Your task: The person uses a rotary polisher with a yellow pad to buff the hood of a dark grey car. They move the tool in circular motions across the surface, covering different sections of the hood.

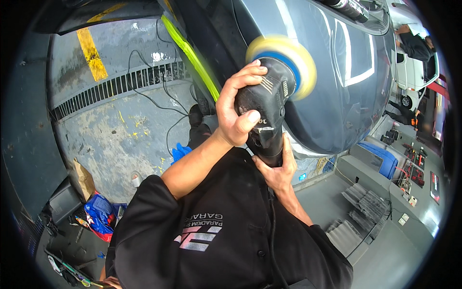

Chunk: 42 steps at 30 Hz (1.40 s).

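Note:
Both my hands are on a black corded polisher [263, 103] with a round yellow foam pad [308, 72] on a blue backing disc. My left hand [233, 108] wraps over the polisher's head, thumb on the near side. Lower down, my right hand [281, 168] grips the handle, and a cable runs from its end down along my black shirt. The pad's edge is blurred, and it lies at the glossy grey car panel [332, 111]. The pad's contact face is hidden.
A bright yellow-green strip [190, 55] stands left of the polisher. Loose black cable [149, 96] crosses the floor by a drain grate [115, 89]. A bottle [350, 8] rests on the car. Tools lie on a bench [406, 190] at right; another person [416, 45] is far right.

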### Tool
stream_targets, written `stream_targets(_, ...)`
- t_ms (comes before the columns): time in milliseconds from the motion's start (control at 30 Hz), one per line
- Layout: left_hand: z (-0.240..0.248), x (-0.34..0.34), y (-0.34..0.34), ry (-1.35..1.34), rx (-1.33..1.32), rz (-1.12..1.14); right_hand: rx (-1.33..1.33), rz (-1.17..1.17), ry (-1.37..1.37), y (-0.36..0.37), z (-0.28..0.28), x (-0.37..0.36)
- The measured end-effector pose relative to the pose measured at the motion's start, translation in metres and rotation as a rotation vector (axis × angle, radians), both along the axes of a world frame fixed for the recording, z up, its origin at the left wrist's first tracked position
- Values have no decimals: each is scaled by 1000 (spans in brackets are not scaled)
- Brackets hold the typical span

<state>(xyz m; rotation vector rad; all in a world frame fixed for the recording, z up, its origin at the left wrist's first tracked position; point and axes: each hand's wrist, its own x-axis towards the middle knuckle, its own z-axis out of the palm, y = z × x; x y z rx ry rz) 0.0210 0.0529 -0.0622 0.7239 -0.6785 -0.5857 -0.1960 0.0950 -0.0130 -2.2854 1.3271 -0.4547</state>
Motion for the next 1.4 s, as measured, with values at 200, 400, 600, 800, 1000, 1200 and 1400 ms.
stream_targets(200, 9, 35, -17, 24, -16, 0, 48, -6, -59, -12, 8, 39)
stream_targets(400, 23, 70, -35, 68, -55, -34, 133, -36, -108, -26, 15, 75)
stream_targets(600, 51, 107, -53, -59, 97, 2, 272, -56, -211, -43, 30, 107)
stream_targets(800, 82, 128, -78, -43, 190, -24, 391, -34, -357, -58, 43, 130)
stream_targets(1000, 106, 144, -115, -157, 314, -27, 549, 42, -522, -79, 55, 136)
stream_targets(1200, 115, 168, -154, -242, 327, -334, 725, 95, -871, -100, 59, 132)
stream_targets(1400, 116, 162, -179, -224, 300, -314, 763, 142, -965, -108, 52, 121)
